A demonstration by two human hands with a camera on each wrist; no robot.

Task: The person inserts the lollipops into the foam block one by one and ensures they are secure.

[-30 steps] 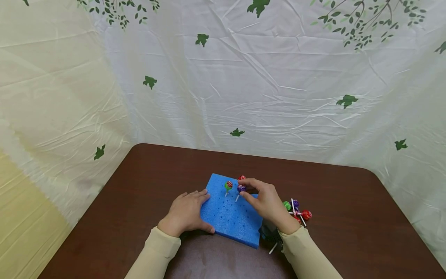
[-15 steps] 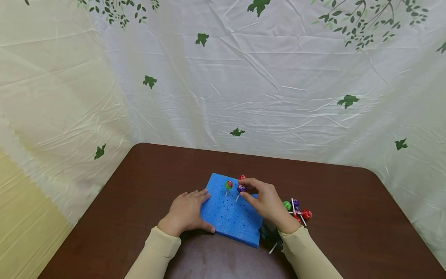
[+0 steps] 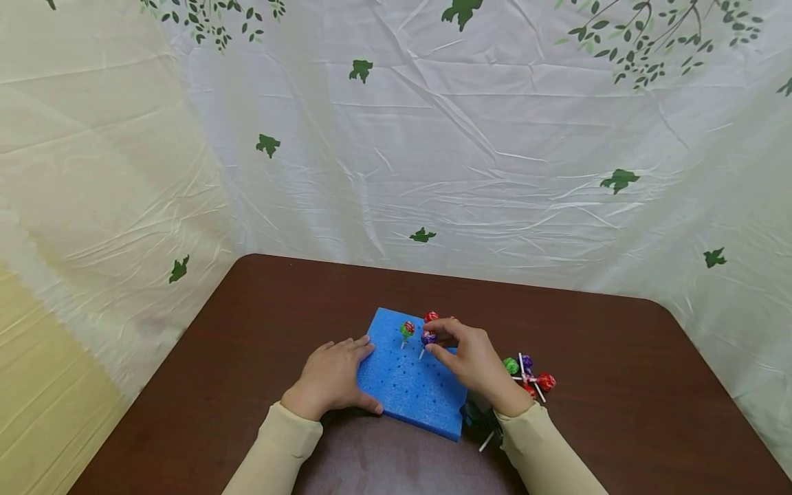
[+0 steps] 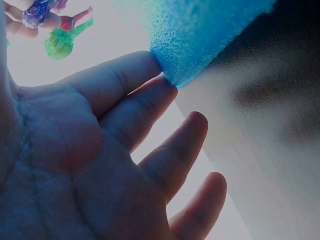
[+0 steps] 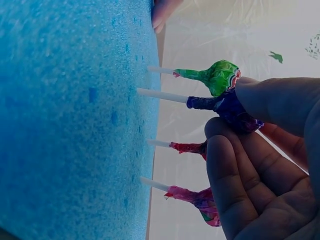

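A blue foam board [image 3: 411,392] with rows of small holes lies tilted on the table. My left hand [image 3: 331,378] rests at its left side, straight fingers touching one corner in the left wrist view and thumb at the near edge. My right hand [image 3: 473,357] pinches the wrapped head of a purple lollipop [image 5: 235,112] between thumb and fingers. Its white stick meets the board; how deep it sits cannot be told. Behind it a green lollipop [image 5: 215,77], a red lollipop [image 5: 192,148] and a pink lollipop [image 5: 200,200] stand in the board, the latter two partly hidden by my fingers.
Right of the board, beyond my right wrist, lies a loose pile of lollipops [image 3: 544,382] in red, green and purple wrappers. A dark-wrapped item with a white stick [image 3: 486,441] lies partly under my right sleeve. The brown table [image 3: 297,295] ends before a white leaf-print cloth [image 3: 495,206].
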